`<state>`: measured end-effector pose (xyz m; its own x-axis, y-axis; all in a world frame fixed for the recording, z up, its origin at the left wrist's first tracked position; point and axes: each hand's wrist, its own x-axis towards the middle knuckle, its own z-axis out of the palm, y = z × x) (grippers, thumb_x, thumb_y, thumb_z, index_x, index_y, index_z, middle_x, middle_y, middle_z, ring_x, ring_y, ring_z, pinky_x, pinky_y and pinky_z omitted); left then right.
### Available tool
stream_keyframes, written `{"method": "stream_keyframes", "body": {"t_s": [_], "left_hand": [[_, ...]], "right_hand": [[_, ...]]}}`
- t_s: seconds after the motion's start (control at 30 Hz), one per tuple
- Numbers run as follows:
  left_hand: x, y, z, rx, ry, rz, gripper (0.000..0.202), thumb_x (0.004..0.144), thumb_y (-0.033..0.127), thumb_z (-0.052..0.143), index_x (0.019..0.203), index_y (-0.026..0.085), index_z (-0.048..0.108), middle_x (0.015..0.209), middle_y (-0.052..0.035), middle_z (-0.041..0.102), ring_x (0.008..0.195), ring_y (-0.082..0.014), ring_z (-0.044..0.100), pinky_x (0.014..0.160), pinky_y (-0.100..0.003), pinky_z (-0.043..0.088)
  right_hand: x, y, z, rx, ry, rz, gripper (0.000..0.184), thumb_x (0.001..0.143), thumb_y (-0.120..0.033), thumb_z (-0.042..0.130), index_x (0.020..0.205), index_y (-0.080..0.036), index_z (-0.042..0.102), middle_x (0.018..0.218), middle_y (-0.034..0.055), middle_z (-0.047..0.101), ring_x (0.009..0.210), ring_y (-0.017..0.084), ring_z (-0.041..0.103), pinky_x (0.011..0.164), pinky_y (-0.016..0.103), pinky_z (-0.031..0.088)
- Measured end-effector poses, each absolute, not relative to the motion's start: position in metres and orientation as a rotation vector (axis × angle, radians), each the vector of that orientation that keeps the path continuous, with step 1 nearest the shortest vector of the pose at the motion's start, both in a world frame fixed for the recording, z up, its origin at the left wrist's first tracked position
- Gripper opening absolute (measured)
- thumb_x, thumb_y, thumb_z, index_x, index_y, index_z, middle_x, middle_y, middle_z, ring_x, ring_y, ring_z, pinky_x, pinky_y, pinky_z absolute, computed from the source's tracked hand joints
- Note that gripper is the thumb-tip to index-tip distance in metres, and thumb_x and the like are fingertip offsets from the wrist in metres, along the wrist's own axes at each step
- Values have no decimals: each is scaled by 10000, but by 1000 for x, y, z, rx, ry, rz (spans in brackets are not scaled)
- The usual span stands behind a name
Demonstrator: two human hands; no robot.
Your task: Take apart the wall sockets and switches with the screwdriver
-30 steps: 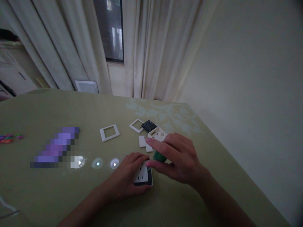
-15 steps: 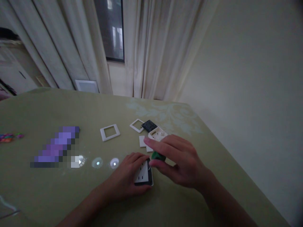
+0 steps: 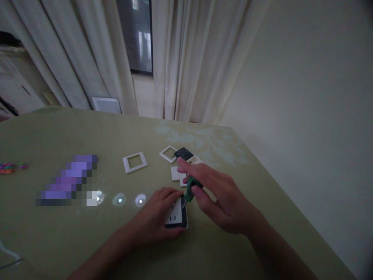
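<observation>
Curtains (image 3: 201, 58) back a green table (image 3: 58, 241); the socket (image 3: 175, 217) lies flat, well in from the table's right edge. Left hand (image 3: 157, 212): fingers and thumb part-spread, clasping the socket's far and near sides, position unchanged. Right hand (image 3: 217, 198): the thumb has drawn back and the index finger now reaches past the screwdriver (image 3: 190, 190), exposing more handle; the grip is loose, thumb against handle. Its shaft slants to the socket's dark border; tip contact cannot be told. The shift suggests re-gripping between turns.
</observation>
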<state>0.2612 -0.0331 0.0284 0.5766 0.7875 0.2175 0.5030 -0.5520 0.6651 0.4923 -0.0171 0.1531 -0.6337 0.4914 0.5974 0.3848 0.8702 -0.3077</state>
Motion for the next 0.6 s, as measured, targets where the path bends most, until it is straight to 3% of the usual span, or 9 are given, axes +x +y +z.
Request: {"method": "stream_keyframes", "body": {"t_s": [0.1,0.13,0.23,0.27,0.4,0.47,0.53,0.6], "left_hand": [[261,-33,28,2258,1013,712,715,820,372,888,1462,325,577,1439,-93,680,1324,-389,637,1153,-565,523],[261,-33,28,2255,1011,714,723,820,372,890,1467,334,571,1443,-89,676,1325,-391,635,1154,-567,522],[260,-33,26,2257,1009,698,785,798,357,905,1494,330,544,1438,-104,667,1307,-396,638,1134,-577,531],[261,-33,26,2260,1011,693,786,796,347,906,1493,320,544,1427,-110,669,1301,-396,639,1129,-579,532],[262,-33,25,2271,1000,719,726,796,343,899,1448,307,583,1431,-109,675,1330,-395,623,1148,-576,515],[262,-33,26,2271,1000,732,742,805,343,892,1473,314,571,1444,-104,670,1337,-390,620,1155,-568,511],[261,-33,26,2273,1000,735,782,804,346,896,1505,313,549,1427,-106,675,1316,-386,630,1140,-560,522],[261,-34,26,2280,994,730,803,805,342,901,1519,308,534,1438,-112,669,1326,-391,624,1141,-562,521]], "right_hand": [[492,-17,151,-632,-2274,-85,391,1073,-335,678,1430,-176,655,958,66,765,841,218,703,803,357,588],[492,-17,151,-632,-2276,-86,418,1074,-347,666,1454,-176,638,979,74,765,872,231,707,829,376,591],[491,-17,152,-634,-2341,219,528,1126,-271,467,1646,-182,433,1344,139,731,1178,250,707,1018,421,587],[491,-17,152,-636,-2346,268,528,1130,-259,463,1652,-191,426,1380,137,718,1197,239,705,1023,407,588],[490,-16,150,-609,-2269,-31,408,1041,-396,743,1396,-203,689,957,54,757,864,211,718,814,352,602],[490,-16,150,-601,-2273,9,445,1061,-429,696,1442,-200,666,1103,99,779,1017,250,741,911,402,612],[491,-17,151,-598,-2312,227,461,1124,-345,548,1561,-202,569,1353,135,741,1230,258,712,1031,425,596],[491,-17,152,-595,-2287,266,412,1124,-299,551,1523,-212,608,1244,108,772,1123,226,739,953,375,616]]}}
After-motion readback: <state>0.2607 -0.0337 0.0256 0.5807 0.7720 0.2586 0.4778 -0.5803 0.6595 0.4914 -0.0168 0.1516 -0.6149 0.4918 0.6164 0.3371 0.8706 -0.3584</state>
